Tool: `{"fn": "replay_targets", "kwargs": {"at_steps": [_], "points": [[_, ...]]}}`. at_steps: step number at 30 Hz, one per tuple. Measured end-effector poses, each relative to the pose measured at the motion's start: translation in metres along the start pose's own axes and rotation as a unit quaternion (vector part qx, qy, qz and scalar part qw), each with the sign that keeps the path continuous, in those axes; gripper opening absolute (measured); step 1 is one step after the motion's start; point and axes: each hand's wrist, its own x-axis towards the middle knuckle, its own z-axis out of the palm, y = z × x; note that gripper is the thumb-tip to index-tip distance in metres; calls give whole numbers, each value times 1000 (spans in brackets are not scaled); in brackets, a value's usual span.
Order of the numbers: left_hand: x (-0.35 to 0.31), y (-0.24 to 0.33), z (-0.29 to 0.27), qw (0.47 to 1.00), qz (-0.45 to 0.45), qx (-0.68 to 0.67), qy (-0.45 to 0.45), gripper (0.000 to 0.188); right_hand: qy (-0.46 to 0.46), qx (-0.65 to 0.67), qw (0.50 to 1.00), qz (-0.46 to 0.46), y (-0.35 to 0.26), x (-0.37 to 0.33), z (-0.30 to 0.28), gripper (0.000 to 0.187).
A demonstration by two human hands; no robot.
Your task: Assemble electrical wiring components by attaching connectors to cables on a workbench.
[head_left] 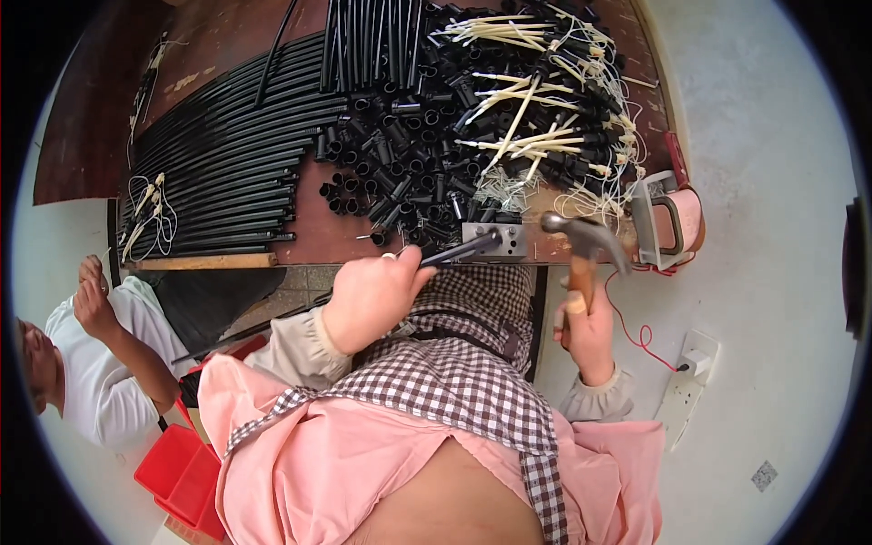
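Note:
My left hand (374,300) is closed round a slim black tube (461,249). The tube slants up to the right, and its far end rests at a grey metal block with holes (516,243) on the table's front edge. My right hand (589,334) grips the wooden handle of a claw hammer (581,274). Its steel head is raised just right of the block, slightly blurred. Behind the block lies a heap of small silvery nails or pins (507,189). Left of it spreads a pile of short black plastic sleeves (392,186).
Long black tubes (227,145) cover the table's left side. Cream sticks with white wires (531,118) lie at the back right. A boxy pink-and-grey device (674,222) with a red cord sits at the right edge. A co-worker (113,354) and red bins (180,472) are at left.

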Motion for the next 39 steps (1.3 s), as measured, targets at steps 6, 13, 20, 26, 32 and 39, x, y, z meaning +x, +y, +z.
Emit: {"fn": "replay_targets", "kwargs": {"at_steps": [6, 13, 20, 26, 32, 39], "points": [[10, -2, 1, 1000, 15, 23, 15, 28, -29, -205, 923, -326, -31, -17, 13, 38], [9, -1, -2, 999, 0, 38, 26, 29, -61, -351, 932, -72, -43, -1, 13, 43], [-1, -22, -12, 972, 64, -181, -133, 28, -26, 49, 994, 92, 11, 25, -28, 46], [-20, -41, -39, 880, -58, -413, -227, 26, 65, -420, 817, -389, -27, 52, 34, 57], [-45, -41, -49, 817, -199, -522, -145, 25, -94, -474, 777, -405, -24, 77, 45, 67], [-43, -43, -19, 813, -171, -528, -177, 26, -44, -426, 810, -402, -7, 72, 58, 68]]}}
